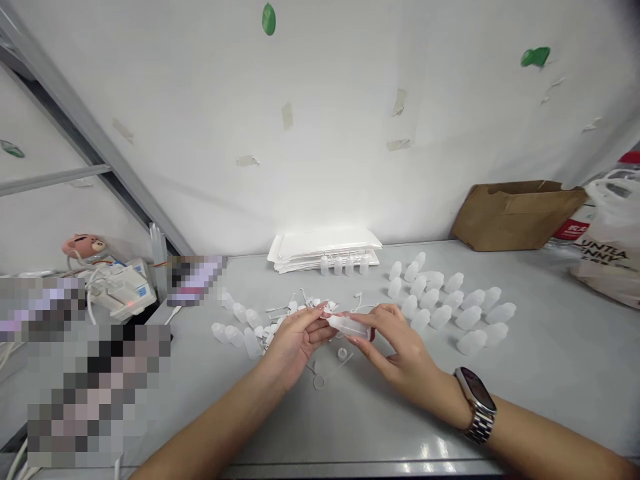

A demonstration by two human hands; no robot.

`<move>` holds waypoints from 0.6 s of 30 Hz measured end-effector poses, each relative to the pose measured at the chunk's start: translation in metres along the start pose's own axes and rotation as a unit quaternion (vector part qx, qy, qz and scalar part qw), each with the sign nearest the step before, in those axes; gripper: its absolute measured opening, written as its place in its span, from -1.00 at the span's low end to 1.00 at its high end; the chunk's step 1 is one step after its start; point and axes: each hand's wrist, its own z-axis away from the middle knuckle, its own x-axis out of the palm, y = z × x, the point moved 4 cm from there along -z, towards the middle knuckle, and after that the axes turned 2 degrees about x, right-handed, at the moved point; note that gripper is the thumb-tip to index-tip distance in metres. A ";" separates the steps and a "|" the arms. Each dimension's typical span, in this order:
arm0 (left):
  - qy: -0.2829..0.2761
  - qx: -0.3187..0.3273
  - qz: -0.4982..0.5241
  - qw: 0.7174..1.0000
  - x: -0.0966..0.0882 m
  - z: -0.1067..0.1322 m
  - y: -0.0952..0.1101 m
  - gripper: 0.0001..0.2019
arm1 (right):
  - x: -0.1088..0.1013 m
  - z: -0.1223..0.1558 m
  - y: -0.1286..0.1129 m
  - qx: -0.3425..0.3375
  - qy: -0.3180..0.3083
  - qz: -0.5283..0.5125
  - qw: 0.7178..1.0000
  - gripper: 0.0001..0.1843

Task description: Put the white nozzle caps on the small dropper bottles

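Tilted on its side, a small translucent plastic squeeze bottle [351, 327] lies between my two hands over the table. My right hand [400, 340] is closed around its body, thumb below and fingers above. With thumb and forefinger, my left hand [297, 337] pinches the narrow end; whatever sits at the tip there is mostly hidden. Behind the left hand spreads a pile of small white caps [294, 308] with thin strips and rings. A white cap [342, 354] and a ring with a strap [319, 382] rest just below the hands.
Many similar bottles [441, 317] stand or lean at the right, with several more bottles [234, 335] at the left. Four-sided white sheets are stacked [325, 245] by the wall behind a row of small bottles [349, 267]. A brown cardboard box [515, 217] and plastic bag [613, 233] stand far right.
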 end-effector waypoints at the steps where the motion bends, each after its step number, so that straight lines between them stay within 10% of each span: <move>1: 0.003 0.000 -0.005 1.000 -0.001 0.000 -0.001 -0.88 | 0.000 0.000 0.000 -0.004 0.009 0.002 1.000 -0.71; 18: 0.029 0.017 -0.038 0.999 -0.001 0.002 0.000 -0.81 | 0.001 0.001 -0.001 -0.029 0.024 0.020 0.999 -0.75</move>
